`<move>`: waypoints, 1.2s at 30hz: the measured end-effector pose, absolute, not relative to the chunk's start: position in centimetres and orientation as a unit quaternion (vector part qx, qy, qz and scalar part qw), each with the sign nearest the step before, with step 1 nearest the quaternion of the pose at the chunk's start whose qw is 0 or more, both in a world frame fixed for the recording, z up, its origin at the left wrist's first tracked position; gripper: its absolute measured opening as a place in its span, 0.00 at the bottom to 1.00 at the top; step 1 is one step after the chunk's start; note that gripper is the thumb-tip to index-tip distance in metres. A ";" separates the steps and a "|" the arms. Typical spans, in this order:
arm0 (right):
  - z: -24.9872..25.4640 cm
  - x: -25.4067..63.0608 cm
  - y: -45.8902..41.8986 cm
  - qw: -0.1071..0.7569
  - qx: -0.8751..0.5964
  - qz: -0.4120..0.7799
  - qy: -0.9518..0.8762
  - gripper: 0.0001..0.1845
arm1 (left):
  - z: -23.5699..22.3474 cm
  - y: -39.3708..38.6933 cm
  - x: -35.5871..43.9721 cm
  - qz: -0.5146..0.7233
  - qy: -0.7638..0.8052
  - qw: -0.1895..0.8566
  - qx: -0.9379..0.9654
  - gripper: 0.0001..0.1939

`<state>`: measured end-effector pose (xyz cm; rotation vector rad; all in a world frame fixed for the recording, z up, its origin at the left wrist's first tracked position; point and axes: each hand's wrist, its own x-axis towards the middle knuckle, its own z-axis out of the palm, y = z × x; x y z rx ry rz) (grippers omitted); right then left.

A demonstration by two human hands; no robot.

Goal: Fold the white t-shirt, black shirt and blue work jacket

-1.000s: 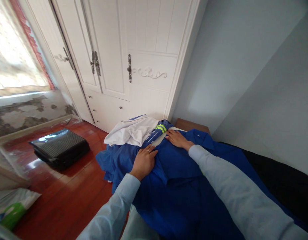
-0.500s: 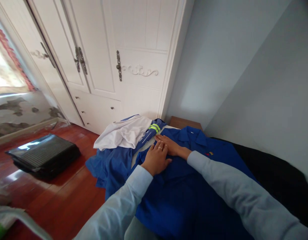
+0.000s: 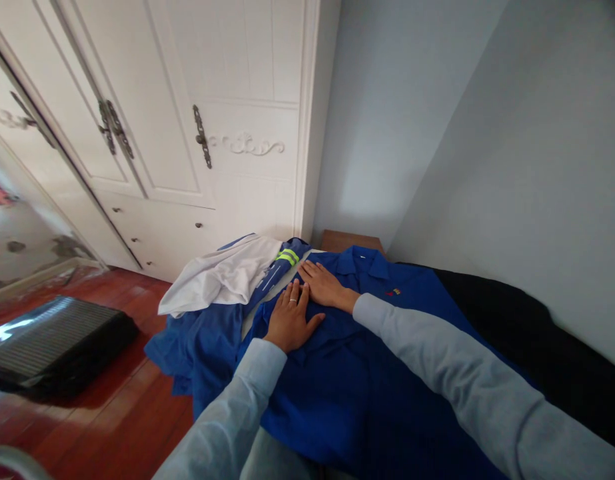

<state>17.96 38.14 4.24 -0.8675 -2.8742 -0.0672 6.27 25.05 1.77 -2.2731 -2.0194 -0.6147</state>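
Note:
A dark blue collared work shirt [image 3: 332,393] lies spread out in front of me, its collar at the far end and a small red and yellow emblem on the chest. My left hand [image 3: 292,320] rests flat on the shirt's left part, fingers apart, a ring on one finger. Just beyond it, my right hand [image 3: 324,285] also lies flat on the cloth near the collar, fingers stretched out to the left. Neither hand grips anything. Left of the hands lie a white garment [image 3: 220,277] and blue clothing [image 3: 202,353] with a yellow-green reflective band.
Behind the clothes stands a white wardrobe [image 3: 247,187] with dark metal handles. A black garment or cover [image 3: 497,307] lies to the right along the grey wall. A dark, flat bag-like case [image 3: 62,347] sits on the red wood floor. A brown wooden piece [image 3: 352,241] shows behind the collar.
The view has swung to the right, so everything sits further left. My left hand's fingers have spread and stretched out more; both hands stay on the shirt.

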 end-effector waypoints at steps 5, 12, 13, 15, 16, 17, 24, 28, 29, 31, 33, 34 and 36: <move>4.6 22.6 34.9 0.095 -0.325 -0.066 -0.939 0.33 | 2.1 25.0 6.3 -0.158 -0.659 0.009 -0.735 0.41; 4.2 32.4 29.7 0.033 -0.356 -0.015 -0.934 0.35 | 2.6 25.6 6.5 -0.146 -0.674 0.012 -0.724 0.41; 4.1 33.5 28.7 0.032 -0.358 -0.012 -0.933 0.35 | 2.7 25.8 6.6 -0.140 -0.676 0.012 -0.723 0.41; 4.0 35.1 26.7 0.036 -0.361 -0.015 -0.932 0.34 | 2.9 26.0 6.8 -0.125 -0.681 0.007 -0.722 0.41; 4.0 35.7 25.7 0.038 -0.363 -0.019 -0.931 0.33 | 3.0 26.0 6.8 -0.118 -0.683 0.005 -0.721 0.41; 4.0 36.2 24.6 0.040 -0.367 -0.022 -0.929 0.32 | 3.1 26.0 6.9 -0.114 -0.685 0.002 -0.720 0.41; 6.4 35.0 19.3 0.073 -0.357 0.031 -0.931 0.34 | 3.4 25.9 5.7 -0.202 -0.671 -0.041 -0.712 0.28; 8.1 30.7 18.9 0.122 -0.294 0.061 -0.946 0.35 | 3.7 25.9 5.6 -0.240 -0.675 -0.041 -0.697 0.21; 8.1 29.6 19.2 0.123 -0.282 0.068 -0.949 0.35 | 3.8 25.7 5.6 -0.242 -0.677 -0.036 -0.694 0.20; 7.5 27.9 19.9 0.106 -0.276 0.087 -0.951 0.35 | 4.0 25.1 5.5 -0.245 -0.683 -0.022 -0.688 0.19; 6.3 27.0 20.8 0.086 -0.283 0.102 -0.950 0.36 | 4.1 24.2 5.2 -0.243 -0.694 -0.005 -0.677 0.18; 5.7 26.9 21.2 0.085 -0.285 0.106 -0.949 0.36 | 4.2 23.7 5.0 -0.241 -0.702 0.003 -0.670 0.17; 4.6 27.0 21.8 0.097 -0.285 0.110 -0.947 0.36 | 4.5 22.6 4.6 -0.228 -0.720 0.019 -0.655 0.17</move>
